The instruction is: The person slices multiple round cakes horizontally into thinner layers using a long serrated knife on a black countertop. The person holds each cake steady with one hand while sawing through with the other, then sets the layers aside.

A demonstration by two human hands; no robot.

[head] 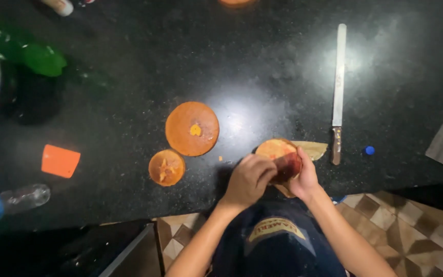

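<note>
Head view — dark speckled stone counter [262,61], seen from above, with a glare patch near its middle.

Item 1: small round cake [282,156], orange on top and reddish-brown at the side, at the near edge of the counter. It sits over a piece of brown paper [311,149] that shows to its right. Both hands are on it.

Item 2: left hand [249,179], fingers curled together and pressed against the cake's near left side, knuckles up. Whether the fingertips pinch anything cannot be told; they are hidden under the hand.

Item 3: right hand [303,177], cupped round the cake's right side, fingers close together and wrapped behind it, thumb towards the person.

Item 4: large flat orange disc [192,128] with a small yellow spot at its centre, left of the cake and well apart from it.

Item 5: smaller orange disc [166,167] with a crumbled centre, just beside the large disc at its lower left.

Item 6: long knife [338,87] with a pale blade and brown handle, lying lengthwise to the right of the cake, handle towards the person.

Item 7: small blue cap [369,150], just right of the knife handle.

Item 8: orange scraper [60,160], flat on the counter, far left.

Item 9: clear plastic bottle [24,197] on its side at the left edge — below the scraper.

Item 10: green blurred object [37,57], upper left; kind not discernible.
</note>
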